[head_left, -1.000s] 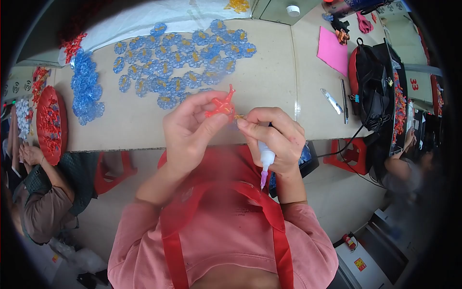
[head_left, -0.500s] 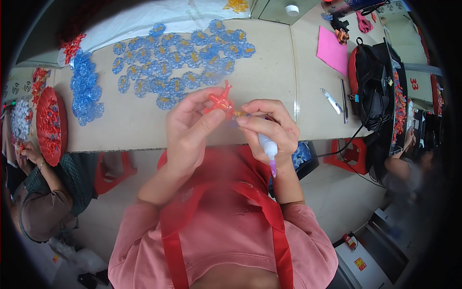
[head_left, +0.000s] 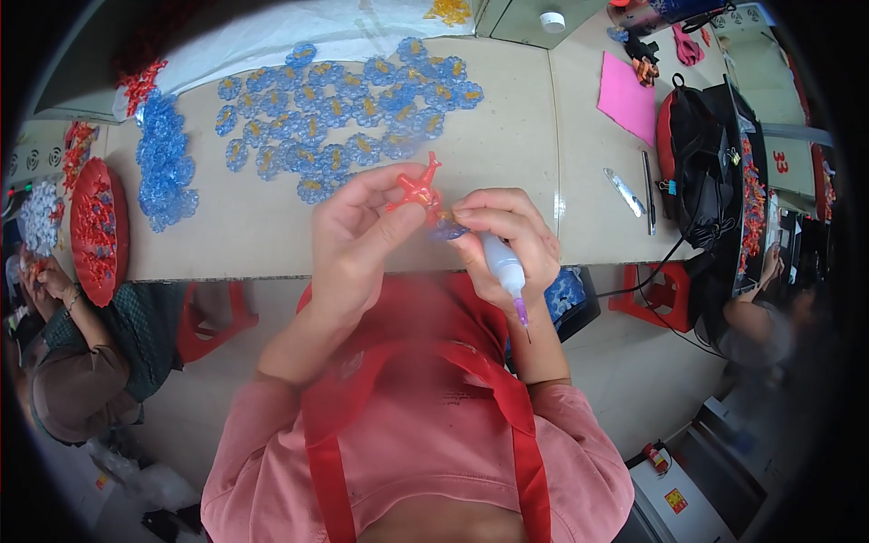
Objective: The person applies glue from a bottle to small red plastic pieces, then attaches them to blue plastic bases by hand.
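Note:
My left hand [head_left: 355,240] pinches a small translucent red plastic figure [head_left: 419,190] with branching points, held up above the table's near edge. Close against its lower right is a blue plastic disc [head_left: 449,230] with a yellow bit on it, gripped by the fingertips of my right hand [head_left: 513,237]. The same right hand also keeps a white squeeze bottle [head_left: 503,262] with a thin purple needle tip in its palm; the tip points down toward me. Whether the disc touches the figure is hard to tell. Beyond my hands lie many scalloped blue discs [head_left: 335,111] with yellow centres.
A heap of blue discs [head_left: 163,167] lies at the left, beside a red scalloped tray [head_left: 98,237] of small red parts. At the right are a pink sheet [head_left: 626,98], a cutter knife [head_left: 624,192], a pen [head_left: 648,192] and a black bag [head_left: 701,163]. Another person's hands [head_left: 50,282] work far left.
My right hand has turned, bringing the blue disc into view under the red figure. The bottle has swung with it, its needle tip now lower and further right. The left hand stays nearly still.

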{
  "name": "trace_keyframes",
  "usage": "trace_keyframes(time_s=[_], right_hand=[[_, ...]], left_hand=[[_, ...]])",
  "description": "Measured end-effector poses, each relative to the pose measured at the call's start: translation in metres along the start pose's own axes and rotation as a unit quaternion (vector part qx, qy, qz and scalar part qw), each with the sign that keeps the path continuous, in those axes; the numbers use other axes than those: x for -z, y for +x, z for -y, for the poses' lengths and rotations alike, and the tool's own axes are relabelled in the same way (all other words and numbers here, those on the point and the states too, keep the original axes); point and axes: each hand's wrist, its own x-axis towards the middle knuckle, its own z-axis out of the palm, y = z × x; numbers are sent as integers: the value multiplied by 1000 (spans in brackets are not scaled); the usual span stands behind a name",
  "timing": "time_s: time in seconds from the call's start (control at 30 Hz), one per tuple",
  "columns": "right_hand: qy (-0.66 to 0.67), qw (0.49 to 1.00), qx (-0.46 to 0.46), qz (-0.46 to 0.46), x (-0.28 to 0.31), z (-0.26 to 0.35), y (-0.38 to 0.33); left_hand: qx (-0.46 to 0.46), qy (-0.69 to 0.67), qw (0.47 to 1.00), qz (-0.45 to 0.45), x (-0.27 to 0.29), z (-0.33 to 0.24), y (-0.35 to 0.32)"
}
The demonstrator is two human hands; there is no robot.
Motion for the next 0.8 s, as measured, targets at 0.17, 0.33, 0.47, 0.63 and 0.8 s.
trace_keyframes(time_s=[0.17, 0.33, 0.47, 0.63, 0.8], right_hand=[[15, 999, 8, 31, 2, 0, 5], [20, 999, 17, 45, 2, -2, 8], [25, 998, 23, 50, 4, -4, 8], [21, 998, 30, 46, 4, -7, 8], [26, 998, 27, 46, 7, -7, 11]], left_hand=[[47, -70, 996, -6, 3, -1, 1], [77, -79, 994, 10, 6, 0, 3], [87, -73, 993, 15, 4, 0, 3], [74, -51, 996, 6, 1, -2, 4], [56, 0, 998, -17, -3, -4, 3]])
